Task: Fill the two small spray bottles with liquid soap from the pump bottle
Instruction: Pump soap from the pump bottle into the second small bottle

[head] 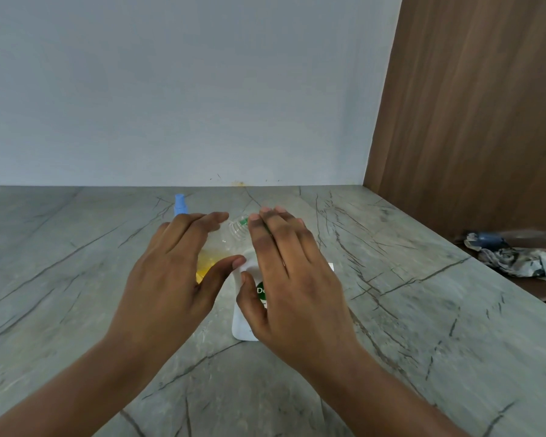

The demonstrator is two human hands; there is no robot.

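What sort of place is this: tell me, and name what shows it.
Likely a home kitchen or utility counter: a grey veined stone countertop meets a plain pale wall, a wood-grain panel stands at right, and a crumpled cloth lies on a lower ledge.

Soft, cool, rather dim light falls evenly; shadows on the worktop (76, 279) are faint and diffuse. The fingers (267, 238) and the cloth (517, 260) look slightly smeared. Wide-angle distortion tilts the wood panel (470, 105) and stretches the frame's edges.
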